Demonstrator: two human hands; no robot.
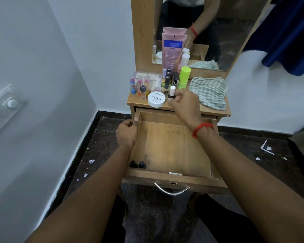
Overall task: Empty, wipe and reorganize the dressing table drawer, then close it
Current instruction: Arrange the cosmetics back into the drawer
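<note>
right hand point(183, 100) pinching nail polish bottle point(172, 92) on tabletop; drawer point(167, 139) open.

You have one head view only, looking forward and down. It sits close above the open drawer point(172, 146). The desk point(209, 109) lies just beyond.

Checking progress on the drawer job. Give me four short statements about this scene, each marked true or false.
1. The drawer is open. True.
2. The right hand holds the striped cloth. False: it grips a white-capped nail polish bottle; the cloth lies untouched on the tabletop.
3. Two small dark bottles lie in the drawer's near left corner. True.
4. The left hand pulls the metal handle. False: it rests on the drawer's left wall.
</note>
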